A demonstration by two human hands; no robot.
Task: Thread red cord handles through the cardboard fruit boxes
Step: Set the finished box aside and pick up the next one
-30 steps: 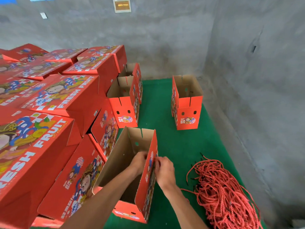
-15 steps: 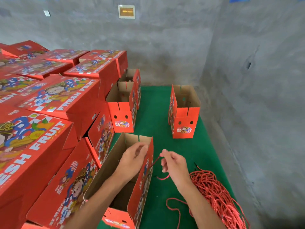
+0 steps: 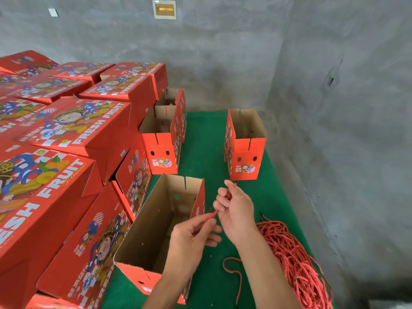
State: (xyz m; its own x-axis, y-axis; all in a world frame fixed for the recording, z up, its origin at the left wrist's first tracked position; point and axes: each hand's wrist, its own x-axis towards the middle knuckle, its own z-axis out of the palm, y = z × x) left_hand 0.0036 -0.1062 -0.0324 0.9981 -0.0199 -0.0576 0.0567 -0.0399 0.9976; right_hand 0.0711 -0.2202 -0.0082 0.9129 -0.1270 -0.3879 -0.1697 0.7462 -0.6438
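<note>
Both hands, left (image 3: 191, 236) and right (image 3: 236, 208), pinch cord (image 3: 211, 215) over green counter (image 3: 207, 148); grey concrete walls (image 3: 223, 63) beyond; open box (image 3: 156, 221) left of hands.

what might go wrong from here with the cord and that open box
1. Both hands, left hand and right hand, hold the red cord outside the open box; nothing steadies the box, so tugging could tip it.
2. A loose strand trails on the green mat beside the cord pile; it might snag and drag other cords along.
3. The cord could slip back out of the wall.
</note>
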